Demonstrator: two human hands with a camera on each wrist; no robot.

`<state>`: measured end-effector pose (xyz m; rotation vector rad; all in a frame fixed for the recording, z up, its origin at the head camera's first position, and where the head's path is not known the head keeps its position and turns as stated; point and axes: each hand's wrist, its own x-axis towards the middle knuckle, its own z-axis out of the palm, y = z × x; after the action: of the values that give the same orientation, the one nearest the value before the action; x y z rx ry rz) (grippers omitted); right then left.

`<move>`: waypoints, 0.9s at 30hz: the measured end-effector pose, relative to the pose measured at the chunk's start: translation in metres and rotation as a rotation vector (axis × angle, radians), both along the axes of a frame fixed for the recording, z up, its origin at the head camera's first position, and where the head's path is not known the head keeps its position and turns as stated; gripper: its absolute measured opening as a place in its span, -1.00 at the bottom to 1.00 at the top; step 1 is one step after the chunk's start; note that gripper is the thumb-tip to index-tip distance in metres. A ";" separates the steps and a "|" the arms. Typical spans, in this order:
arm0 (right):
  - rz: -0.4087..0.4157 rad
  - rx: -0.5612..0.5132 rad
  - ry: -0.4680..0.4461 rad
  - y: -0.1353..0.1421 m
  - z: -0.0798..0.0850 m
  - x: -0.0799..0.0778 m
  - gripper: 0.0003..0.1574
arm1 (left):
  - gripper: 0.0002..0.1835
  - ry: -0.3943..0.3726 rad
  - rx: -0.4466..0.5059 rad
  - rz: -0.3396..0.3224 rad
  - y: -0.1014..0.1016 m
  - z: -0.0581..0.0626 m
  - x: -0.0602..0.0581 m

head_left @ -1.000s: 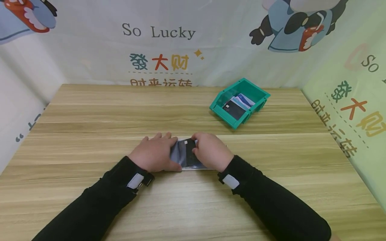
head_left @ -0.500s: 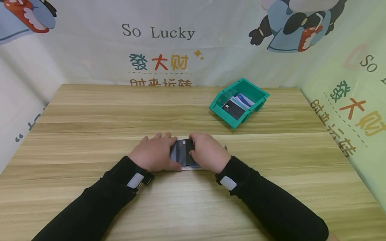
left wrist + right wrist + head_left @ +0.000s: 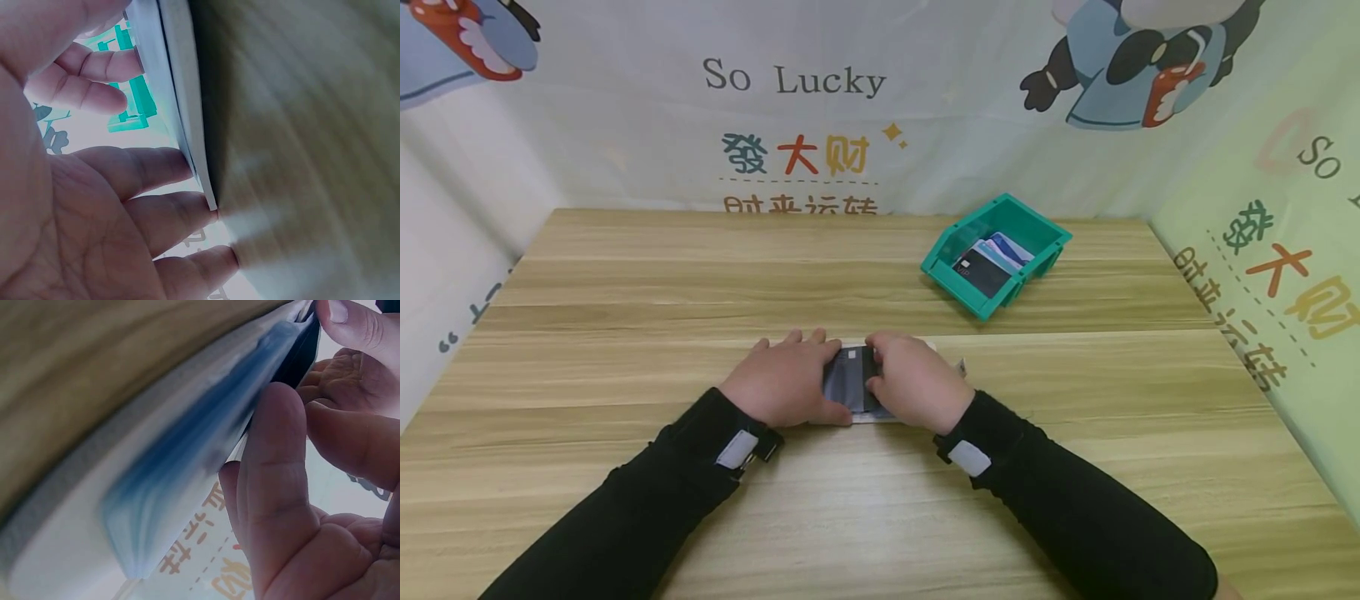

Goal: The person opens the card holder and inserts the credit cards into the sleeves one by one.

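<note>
A flat card holder [image 3: 872,419] with clear sleeve pages lies on the table between both hands. Under its clear sleeve sits most of a black card [image 3: 854,385] with a chip, its right strip outside. My left hand [image 3: 784,379] rests spread over the holder's left part, fingers mostly straight. At the card's right edge, my right hand [image 3: 917,379] pinches the card with thumb and fingertips. Seen from the right wrist, bluish sleeve layers [image 3: 181,462] stand edge-on beside a finger. From the left wrist, the holder's pale edge [image 3: 181,75] shows against the fingertips.
Behind and to the right stands a green bin [image 3: 1033,218] with several cards [image 3: 983,273] in it, a black one on top. Wood-grain table [image 3: 700,275] surrounds the hands. A printed cloth [image 3: 797,108] hangs at the back and sides.
My right hand has moved a little left, and the black card has slid left, further under the clear sleeve. My left hand has stayed in place.
</note>
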<state>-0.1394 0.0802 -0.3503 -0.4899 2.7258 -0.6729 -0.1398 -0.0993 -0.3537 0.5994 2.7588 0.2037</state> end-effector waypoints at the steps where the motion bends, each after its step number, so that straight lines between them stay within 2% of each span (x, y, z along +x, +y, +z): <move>1: 0.002 -0.005 -0.005 0.000 0.000 0.000 -0.40 | 0.07 0.001 -0.002 -0.001 0.000 0.000 0.000; 9: 0.031 -0.016 -0.046 0.000 0.001 0.003 -0.36 | 0.07 0.011 -0.011 -0.009 0.001 0.001 0.000; 27: 0.097 0.010 0.018 -0.001 0.003 0.008 -0.43 | 0.06 0.021 -0.006 -0.012 0.001 0.001 0.001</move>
<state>-0.1317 0.0794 -0.3476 -0.6241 2.7002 -0.6321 -0.1387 -0.0982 -0.3529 0.6196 2.7743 0.1872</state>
